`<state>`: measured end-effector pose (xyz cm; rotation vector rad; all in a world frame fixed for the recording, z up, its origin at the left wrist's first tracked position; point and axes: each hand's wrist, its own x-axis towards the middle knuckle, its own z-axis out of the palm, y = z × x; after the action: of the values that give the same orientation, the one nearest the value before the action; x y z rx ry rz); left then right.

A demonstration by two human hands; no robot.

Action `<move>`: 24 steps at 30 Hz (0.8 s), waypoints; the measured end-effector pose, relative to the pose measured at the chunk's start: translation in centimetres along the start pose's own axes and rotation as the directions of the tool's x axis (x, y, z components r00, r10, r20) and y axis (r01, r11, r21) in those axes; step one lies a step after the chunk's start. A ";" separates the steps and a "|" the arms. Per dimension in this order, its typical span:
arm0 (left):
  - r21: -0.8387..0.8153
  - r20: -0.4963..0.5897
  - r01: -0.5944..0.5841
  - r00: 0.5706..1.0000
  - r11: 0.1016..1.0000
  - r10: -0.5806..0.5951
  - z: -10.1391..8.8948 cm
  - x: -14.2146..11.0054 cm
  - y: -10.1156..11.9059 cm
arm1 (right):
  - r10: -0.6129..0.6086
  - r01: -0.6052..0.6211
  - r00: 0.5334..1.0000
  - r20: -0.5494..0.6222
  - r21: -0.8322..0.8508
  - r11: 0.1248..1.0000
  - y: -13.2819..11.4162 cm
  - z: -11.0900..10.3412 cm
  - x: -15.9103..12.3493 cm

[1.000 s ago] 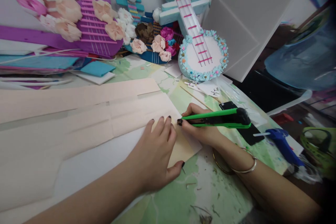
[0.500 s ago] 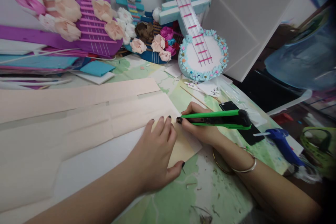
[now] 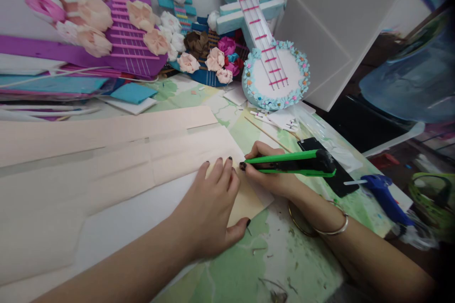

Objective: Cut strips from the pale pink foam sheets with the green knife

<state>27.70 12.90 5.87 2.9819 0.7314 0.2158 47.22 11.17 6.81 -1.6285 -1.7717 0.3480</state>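
Flat on the paper sheets, my left hand has its fingers stretched out and pressed down near the sheets' right end. A pale peach sheet lies over a white sheet, and a cream piece shows under my left fingers. My right hand grips a green and black utility knife at its front end. The knife's tip is at the edge of the paper, just right of my left fingertips; its blade is hidden by my fingers.
Behind the paper stand a light-blue paper guitar and a purple one with paper flowers. To the right lie a black phone-like slab and a blue glue gun. A thin wooden stick rests beyond my right hand.
The knife in my right hand has turned slightly, its back end shifting a little toward the left. My left hand stays in place on the paper.
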 end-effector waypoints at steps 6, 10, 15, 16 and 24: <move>-0.004 0.013 -0.004 1.000 1.000 0.004 0.0 0.0 0.0 | -0.001 0.001 1.000 -0.012 -0.017 1.000 -0.1 -0.1 -0.1; -0.005 0.017 -0.007 1.000 1.000 0.007 -0.1 0.0 -0.1 | 0.012 -0.013 0.999 -0.041 -0.034 0.999 -0.6 -0.2 -0.1; -0.011 0.007 -0.011 1.000 1.000 0.011 0.0 0.0 -0.1 | 0.011 -0.013 0.999 -0.042 -0.060 0.998 -0.6 -0.2 -0.2; -0.012 0.004 -0.012 1.000 1.000 0.012 0.0 0.0 -0.1 | 0.012 -0.014 0.999 -0.039 -0.065 0.998 -0.6 -0.2 -0.3; -0.008 -0.007 -0.010 1.000 1.000 0.010 0.0 -0.1 -0.1 | 0.009 -0.011 0.999 -0.038 -0.062 0.998 -0.3 -0.3 -0.4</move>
<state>27.62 12.94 5.82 2.9792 0.7143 0.2301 47.12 10.71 7.09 -1.6771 -1.7626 0.2668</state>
